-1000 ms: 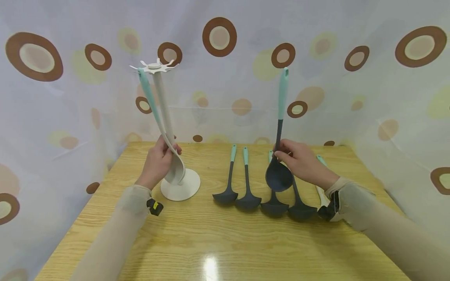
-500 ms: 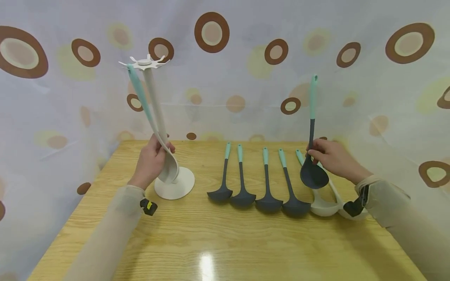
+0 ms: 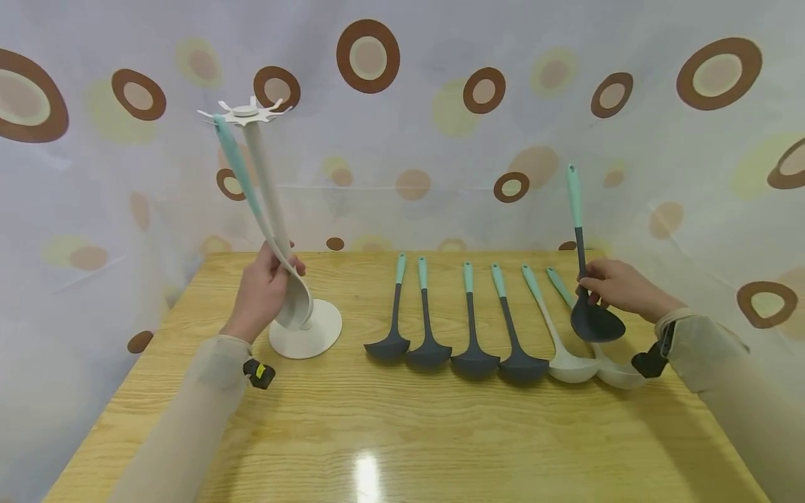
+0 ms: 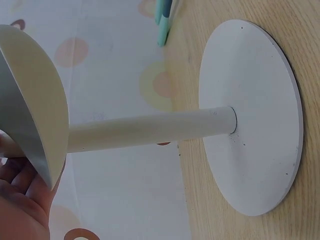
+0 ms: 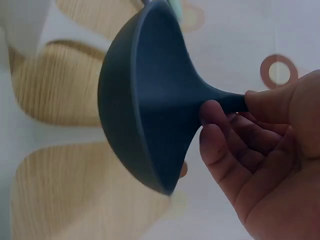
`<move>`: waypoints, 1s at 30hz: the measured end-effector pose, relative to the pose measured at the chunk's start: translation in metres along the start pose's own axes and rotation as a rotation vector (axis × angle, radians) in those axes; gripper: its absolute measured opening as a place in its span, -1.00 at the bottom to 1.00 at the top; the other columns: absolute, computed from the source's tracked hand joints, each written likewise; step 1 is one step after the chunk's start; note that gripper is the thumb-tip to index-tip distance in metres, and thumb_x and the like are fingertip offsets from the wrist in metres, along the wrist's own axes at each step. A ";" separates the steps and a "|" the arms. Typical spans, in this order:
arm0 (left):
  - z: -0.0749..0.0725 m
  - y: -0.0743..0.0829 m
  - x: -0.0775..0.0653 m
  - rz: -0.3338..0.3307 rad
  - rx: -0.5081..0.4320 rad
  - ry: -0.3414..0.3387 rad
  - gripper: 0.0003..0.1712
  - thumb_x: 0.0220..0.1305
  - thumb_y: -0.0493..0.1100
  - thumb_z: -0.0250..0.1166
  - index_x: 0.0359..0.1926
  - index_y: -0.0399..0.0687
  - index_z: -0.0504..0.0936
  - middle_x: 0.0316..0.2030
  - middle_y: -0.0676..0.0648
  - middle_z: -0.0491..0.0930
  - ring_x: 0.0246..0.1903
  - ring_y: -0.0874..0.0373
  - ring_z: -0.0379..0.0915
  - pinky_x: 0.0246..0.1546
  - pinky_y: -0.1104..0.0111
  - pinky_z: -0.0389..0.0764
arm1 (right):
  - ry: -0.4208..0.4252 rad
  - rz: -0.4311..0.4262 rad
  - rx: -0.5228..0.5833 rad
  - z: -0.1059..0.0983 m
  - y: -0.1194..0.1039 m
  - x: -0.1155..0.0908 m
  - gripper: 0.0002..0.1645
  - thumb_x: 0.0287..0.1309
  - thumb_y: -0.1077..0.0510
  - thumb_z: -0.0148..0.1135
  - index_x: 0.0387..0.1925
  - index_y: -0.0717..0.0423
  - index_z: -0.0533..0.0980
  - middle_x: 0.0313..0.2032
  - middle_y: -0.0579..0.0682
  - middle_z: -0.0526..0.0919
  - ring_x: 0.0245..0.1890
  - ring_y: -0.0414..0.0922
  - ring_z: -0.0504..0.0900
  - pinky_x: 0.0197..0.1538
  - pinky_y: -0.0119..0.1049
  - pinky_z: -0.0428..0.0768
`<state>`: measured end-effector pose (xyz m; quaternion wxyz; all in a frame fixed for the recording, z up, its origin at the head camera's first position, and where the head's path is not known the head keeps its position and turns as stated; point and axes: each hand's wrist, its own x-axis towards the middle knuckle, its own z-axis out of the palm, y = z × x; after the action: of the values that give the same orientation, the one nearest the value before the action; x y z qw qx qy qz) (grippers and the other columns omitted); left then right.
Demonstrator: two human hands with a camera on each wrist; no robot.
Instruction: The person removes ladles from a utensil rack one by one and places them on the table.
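My left hand point(image 3: 259, 292) grips the pole of a white utensil stand point(image 3: 267, 178), low down behind a hanging ladle. That ladle point(image 3: 235, 164), with a mint handle and pale bowl, has its top end at one of the stand's hooks; its bowl partly covers my fingers. My right hand point(image 3: 624, 288) pinches a dark ladle point(image 3: 594, 323) by the neck just above the bowl, mint handle pointing up. In the right wrist view its bowl point(image 5: 155, 100) is tilted sideways, thumb and fingers around the neck. The ladle overlaps the rightmost pale ladle point(image 3: 619, 376) on the table.
Several dark ladles point(image 3: 473, 363) lie in a row on the wooden table point(image 3: 402, 433), bowls toward me. Another pale ladle point(image 3: 572, 367) lies at their right. The stand's round base point(image 3: 323, 327) sits on the table's left side. A patterned curtain point(image 3: 402, 140) hangs behind.
My right hand has carried the dark ladle to the right past the row, then lowered it slightly. My left hand keeps its grip on the stand. The head view has turned a little rightward.
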<state>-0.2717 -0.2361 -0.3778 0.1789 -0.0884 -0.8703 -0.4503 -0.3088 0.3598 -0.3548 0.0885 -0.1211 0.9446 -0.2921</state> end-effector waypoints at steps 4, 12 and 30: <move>0.001 0.001 0.000 0.004 0.005 0.001 -0.70 0.60 0.01 -0.05 0.20 0.05 0.37 -0.16 -0.08 0.68 0.02 -0.09 0.56 0.15 -0.18 0.45 | -0.049 0.036 0.006 -0.004 0.017 -0.002 -0.70 0.53 0.21 -0.06 -0.01 0.43 0.42 -0.18 0.23 0.67 -0.36 -0.06 0.63 -0.33 -0.21 0.63; 0.001 0.005 -0.002 -0.012 -0.001 -0.004 -0.62 0.59 0.10 -0.06 0.23 0.04 0.35 -0.15 -0.09 0.68 0.05 -0.10 0.55 0.16 -0.19 0.44 | -0.095 0.089 -0.009 -0.008 0.045 -0.004 -0.69 0.54 0.20 -0.09 -0.05 0.44 0.43 -0.20 0.23 0.69 -0.36 -0.07 0.62 -0.30 -0.20 0.65; 0.003 0.005 -0.004 0.012 0.002 0.012 -0.60 0.58 0.12 -0.06 0.20 -0.01 0.36 -0.16 -0.12 0.69 0.00 -0.11 0.58 0.14 -0.17 0.46 | -0.198 0.221 -0.018 -0.009 0.090 -0.013 -0.51 0.48 0.18 -0.03 0.10 0.65 0.37 -0.28 0.22 0.63 -0.42 -0.11 0.64 -0.28 -0.14 0.68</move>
<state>-0.2674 -0.2311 -0.3769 0.1869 -0.0905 -0.8691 -0.4489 -0.3141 0.4399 -0.3976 0.2119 -0.0457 0.9414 -0.2585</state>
